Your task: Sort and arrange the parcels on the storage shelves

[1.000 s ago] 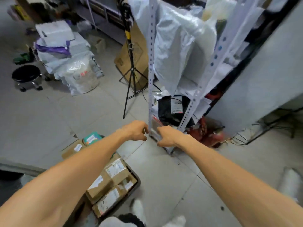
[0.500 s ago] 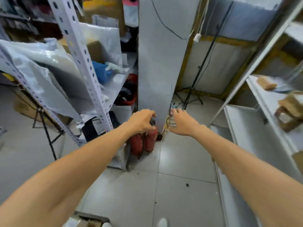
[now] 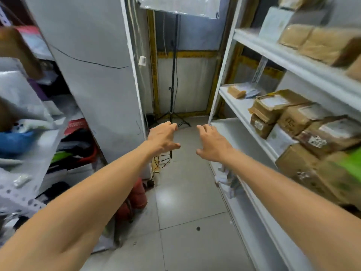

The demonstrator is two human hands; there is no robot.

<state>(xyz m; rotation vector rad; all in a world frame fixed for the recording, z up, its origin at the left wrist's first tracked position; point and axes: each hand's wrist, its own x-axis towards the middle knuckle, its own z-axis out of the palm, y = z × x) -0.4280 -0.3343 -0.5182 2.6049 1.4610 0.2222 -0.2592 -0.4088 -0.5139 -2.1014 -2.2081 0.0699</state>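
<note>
Both my arms reach forward over the aisle floor. My left hand (image 3: 163,136) and my right hand (image 3: 212,142) hang side by side with loosely curled fingers and hold nothing. White storage shelves (image 3: 252,123) line the right side. Several brown cardboard parcels (image 3: 283,109) are stacked on the middle shelf, and more taped parcels (image 3: 320,43) sit on the shelf above. A large box with a green patch (image 3: 340,178) stands lower at the right edge. My right hand is just left of the shelf's front corner, not touching it.
A grey pillar (image 3: 93,75) stands on the left, with a rack of plastic-bagged parcels (image 3: 25,118) beside it. Red fire extinguishers (image 3: 136,196) and loose cables lie at the pillar's foot. A black tripod stand (image 3: 172,94) blocks the aisle's far end.
The view has swung right, from the left rack and pillar to the aisle and the right-hand shelves. My hands let go of the rack post and now hang free, fingers looser.
</note>
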